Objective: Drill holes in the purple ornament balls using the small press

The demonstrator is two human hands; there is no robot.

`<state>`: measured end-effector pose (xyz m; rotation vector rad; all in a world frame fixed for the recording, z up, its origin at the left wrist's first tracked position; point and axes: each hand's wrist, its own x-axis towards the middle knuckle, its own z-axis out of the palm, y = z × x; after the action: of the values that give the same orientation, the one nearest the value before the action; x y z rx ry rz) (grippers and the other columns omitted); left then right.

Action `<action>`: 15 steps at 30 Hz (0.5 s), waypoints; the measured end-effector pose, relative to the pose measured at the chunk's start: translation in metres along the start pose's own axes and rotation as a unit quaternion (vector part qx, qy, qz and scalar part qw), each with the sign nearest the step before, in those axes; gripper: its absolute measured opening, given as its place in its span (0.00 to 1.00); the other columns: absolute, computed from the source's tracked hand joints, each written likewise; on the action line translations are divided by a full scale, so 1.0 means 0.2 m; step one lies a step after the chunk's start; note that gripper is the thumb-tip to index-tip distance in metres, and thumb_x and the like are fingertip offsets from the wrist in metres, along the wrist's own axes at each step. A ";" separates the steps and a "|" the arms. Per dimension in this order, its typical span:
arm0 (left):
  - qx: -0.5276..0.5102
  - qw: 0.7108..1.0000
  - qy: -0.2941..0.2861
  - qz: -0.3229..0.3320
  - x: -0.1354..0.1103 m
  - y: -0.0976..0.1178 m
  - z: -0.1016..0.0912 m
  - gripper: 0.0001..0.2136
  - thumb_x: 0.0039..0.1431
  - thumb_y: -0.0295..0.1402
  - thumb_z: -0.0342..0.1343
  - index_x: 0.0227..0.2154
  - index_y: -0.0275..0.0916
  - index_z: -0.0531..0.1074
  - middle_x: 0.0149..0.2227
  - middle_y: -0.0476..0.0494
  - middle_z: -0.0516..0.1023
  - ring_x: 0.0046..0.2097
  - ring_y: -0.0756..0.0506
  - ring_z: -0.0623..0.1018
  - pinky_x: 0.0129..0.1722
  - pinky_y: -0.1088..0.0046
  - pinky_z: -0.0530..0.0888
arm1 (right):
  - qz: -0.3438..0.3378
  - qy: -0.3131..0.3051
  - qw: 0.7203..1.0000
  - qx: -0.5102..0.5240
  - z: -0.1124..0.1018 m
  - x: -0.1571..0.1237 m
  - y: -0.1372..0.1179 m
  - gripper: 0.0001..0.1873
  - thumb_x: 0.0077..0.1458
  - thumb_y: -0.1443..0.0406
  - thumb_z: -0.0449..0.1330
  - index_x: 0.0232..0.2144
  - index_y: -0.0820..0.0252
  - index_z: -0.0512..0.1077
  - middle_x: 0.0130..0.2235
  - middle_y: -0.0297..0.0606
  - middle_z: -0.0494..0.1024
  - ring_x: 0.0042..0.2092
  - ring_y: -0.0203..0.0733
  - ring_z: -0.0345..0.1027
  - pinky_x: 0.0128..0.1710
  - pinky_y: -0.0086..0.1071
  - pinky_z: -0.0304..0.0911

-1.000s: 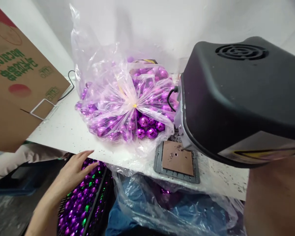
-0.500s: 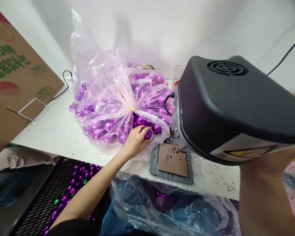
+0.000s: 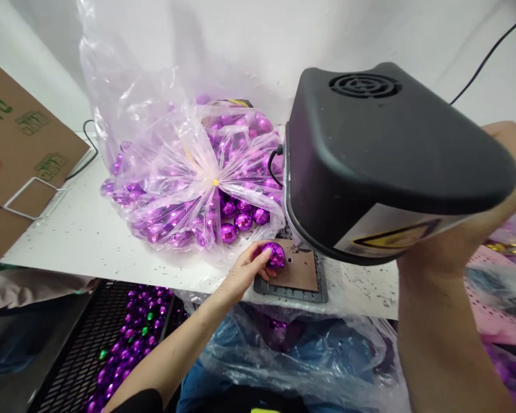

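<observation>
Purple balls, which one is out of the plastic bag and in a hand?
The faceted purple ball pinched by the left hand over the brown plate; the others lie in the plastic bag.

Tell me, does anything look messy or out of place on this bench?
Yes. Dark specks litter the white tabletop around the brown pad, and loose purple balls spill from the torn-open plastic bag.

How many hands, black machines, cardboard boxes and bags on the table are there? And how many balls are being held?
Hands: 2, left hand and right hand
Black machine: 1
Cardboard box: 1
Bag on the table: 1
Purple ball, held in the left hand: 1
Total: 6
</observation>
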<state>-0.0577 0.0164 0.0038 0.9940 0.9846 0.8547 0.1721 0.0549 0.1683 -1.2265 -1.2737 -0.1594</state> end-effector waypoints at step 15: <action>0.323 0.922 0.077 0.197 0.05 -0.08 0.21 0.19 0.55 0.40 0.68 0.48 0.44 0.76 0.53 0.36 0.75 0.58 0.30 0.70 0.62 0.47 0.63 | -0.022 0.013 1.000 -0.005 0.00 -0.01 -0.01 0.28 0.63 0.44 0.49 0.30 0.64 0.64 0.25 0.30 0.56 0.29 0.22 0.48 0.32 0.27 0.45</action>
<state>-0.0133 0.0095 -0.0037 1.7550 1.2612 0.9670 0.1703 0.0523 0.1690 -1.2011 -1.2788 -0.2132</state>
